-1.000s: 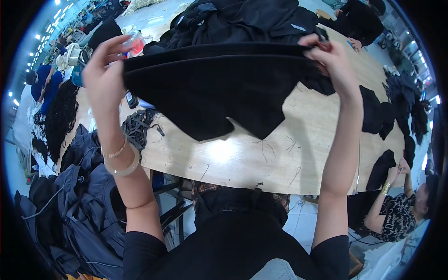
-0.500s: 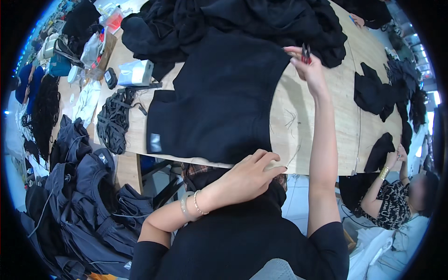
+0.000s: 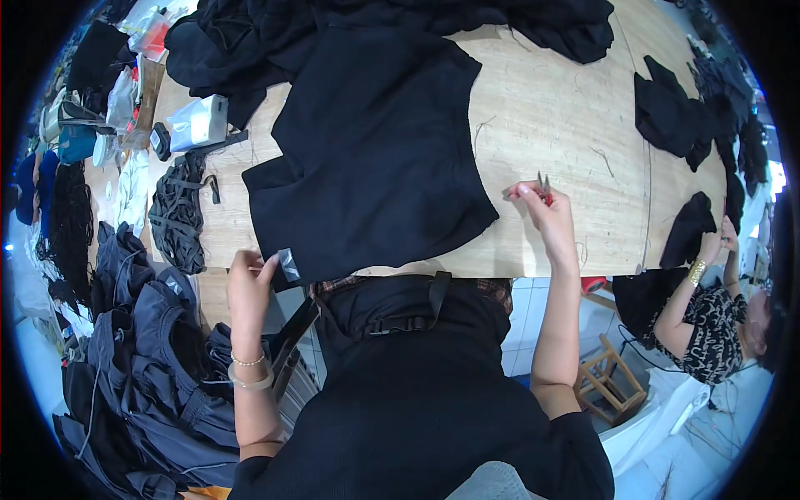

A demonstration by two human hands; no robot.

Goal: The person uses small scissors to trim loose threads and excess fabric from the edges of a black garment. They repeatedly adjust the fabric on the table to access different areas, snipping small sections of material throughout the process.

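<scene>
A black garment shaped like a pair of shorts [image 3: 375,158] lies spread on the wooden table in front of me. A small shiny silver-grey patch [image 3: 288,265] sits near its lower left corner. There my left hand [image 3: 250,279] pinches the garment's edge between thumb and fingers, right beside the patch. Off the garment's right edge, above bare wood, my right hand [image 3: 547,221] is closed around thread snips [image 3: 546,193] with red on the handle and the tips pointing up.
Dark cloth [image 3: 250,37] is heaped along the table's far side. To the left are tangled dark straps [image 3: 177,208], a white packet [image 3: 198,121] and piled dark grey garments [image 3: 158,358]. A co-worker [image 3: 708,333] handles black cloth at right; a wooden stool [image 3: 612,379] stands below.
My left hand has gone from the garment's lower right to its lower left corner. My right hand has left the far right corner and come nearer with the snips. The garment has shifted and turned slightly.
</scene>
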